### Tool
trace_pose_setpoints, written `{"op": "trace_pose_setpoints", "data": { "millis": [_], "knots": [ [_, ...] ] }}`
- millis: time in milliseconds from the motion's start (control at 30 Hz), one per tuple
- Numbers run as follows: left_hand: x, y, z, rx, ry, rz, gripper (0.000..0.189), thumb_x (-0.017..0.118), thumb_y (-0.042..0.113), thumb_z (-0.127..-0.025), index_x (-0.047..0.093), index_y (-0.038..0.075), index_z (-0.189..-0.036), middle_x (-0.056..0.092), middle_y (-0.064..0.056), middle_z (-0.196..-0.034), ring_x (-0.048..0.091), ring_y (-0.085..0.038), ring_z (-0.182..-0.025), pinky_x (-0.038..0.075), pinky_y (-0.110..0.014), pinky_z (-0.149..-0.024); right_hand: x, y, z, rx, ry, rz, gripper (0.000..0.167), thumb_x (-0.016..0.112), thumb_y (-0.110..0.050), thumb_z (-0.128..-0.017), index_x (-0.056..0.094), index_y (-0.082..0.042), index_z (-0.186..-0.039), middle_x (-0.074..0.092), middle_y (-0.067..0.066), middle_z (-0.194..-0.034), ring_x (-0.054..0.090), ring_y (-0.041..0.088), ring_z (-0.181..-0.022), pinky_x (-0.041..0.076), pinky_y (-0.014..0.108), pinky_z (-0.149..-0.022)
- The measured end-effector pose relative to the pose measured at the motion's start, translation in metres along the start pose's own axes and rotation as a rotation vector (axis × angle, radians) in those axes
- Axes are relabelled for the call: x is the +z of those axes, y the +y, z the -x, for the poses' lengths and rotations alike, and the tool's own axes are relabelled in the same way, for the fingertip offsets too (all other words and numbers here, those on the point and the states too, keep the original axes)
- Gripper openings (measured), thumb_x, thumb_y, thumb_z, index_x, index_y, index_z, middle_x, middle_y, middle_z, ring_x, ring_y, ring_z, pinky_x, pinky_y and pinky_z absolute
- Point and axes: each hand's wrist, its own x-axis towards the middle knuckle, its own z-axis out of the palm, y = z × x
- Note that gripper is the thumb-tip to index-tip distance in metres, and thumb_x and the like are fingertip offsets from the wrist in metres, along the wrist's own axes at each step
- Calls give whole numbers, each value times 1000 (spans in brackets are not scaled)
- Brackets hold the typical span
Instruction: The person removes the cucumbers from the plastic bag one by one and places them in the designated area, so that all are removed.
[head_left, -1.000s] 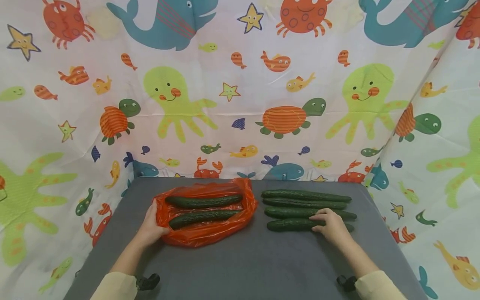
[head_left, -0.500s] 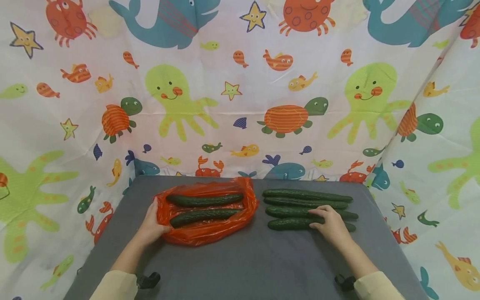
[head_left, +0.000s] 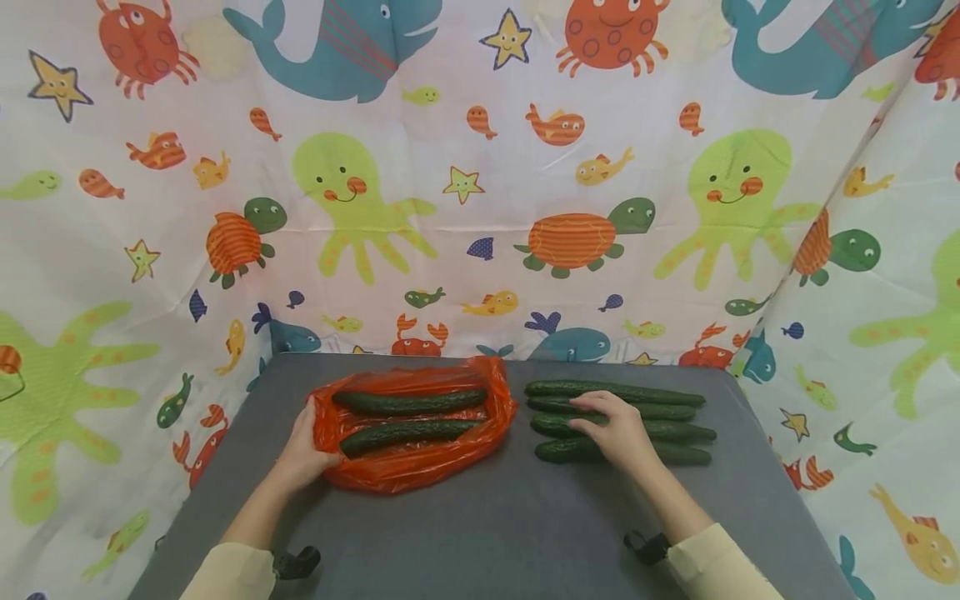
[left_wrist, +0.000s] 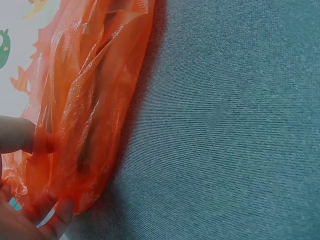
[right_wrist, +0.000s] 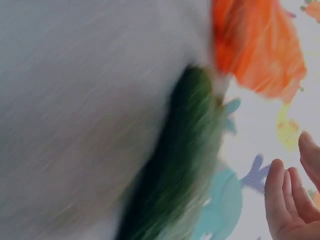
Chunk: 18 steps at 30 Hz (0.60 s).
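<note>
An orange-red plastic bag (head_left: 408, 482) lies spread on the left of the table, its mouth facing up. Two dark green cucumbers rest in it, a back cucumber (head_left: 408, 404) and a front cucumber (head_left: 412, 433). My left hand (head_left: 302, 450) grips the bag's left edge; in the left wrist view its thumb and fingers press into the thin plastic. Right of the bag, several cucumbers (head_left: 675, 432) lie side by side. Over them hovers my right hand (head_left: 621, 429), fingers slightly bent and holding nothing. The right wrist view shows a blurred cucumber (right_wrist: 175, 165) away from the fingers.
The grey table (head_left: 480, 533) reaches back to a white curtain (head_left: 450, 317) printed with sea animals, which also hangs along both sides. A dark strap (head_left: 296, 563) shows by the left sleeve and another (head_left: 647, 546) by the right sleeve.
My right hand has shifted left and a little farther back above the cucumber row, from near their right part to about their middle. The left hand and bag have stayed put.
</note>
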Motion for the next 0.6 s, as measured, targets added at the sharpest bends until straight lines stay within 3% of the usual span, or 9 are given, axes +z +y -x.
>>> {"op": "trace_pose_setpoints", "data": {
  "millis": [100, 300, 500, 600],
  "knots": [
    [0, 2, -2, 16, 3, -4, 131, 81, 4, -71, -16, 10, -160, -4, -28, -166, 9, -52, -149, 15, -69, -117, 10, -20, -10, -14, 13, -135, 33, 81, -15, -84, 75, -13, -116, 70, 7, -119, 73, 29, -95, 60, 25, -69],
    [1, 3, -1, 35, 4, -10, 130, 80, 3, -72, -16, 8, -160, -3, -30, -165, 9, -53, -149, 16, -69, -117, 38, -59, -25, -49, -20, -258, 32, 79, -13, -85, 75, -14, -117, 71, 10, -118, 72, 25, -91, 61, 31, -65],
    [3, 2, 0, 23, 3, -16, 131, 80, 3, -71, -16, 8, -160, -2, -31, -164, 13, -54, -147, 18, -69, -117, 71, -85, -37, -84, -60, -242, 34, 79, -20, -86, 75, -19, -120, 71, 0, -122, 67, 21, -113, 57, 46, -93],
    [4, 3, -1, 17, 0, -11, 132, 80, 3, -71, -17, 9, -160, -1, -30, -164, 13, -54, -147, 17, -69, -117, 84, -97, -42, -39, -108, -333, 37, 77, -20, -88, 72, -23, -125, 68, 1, -127, 71, 23, -108, 57, 46, -92]
  ]
}}
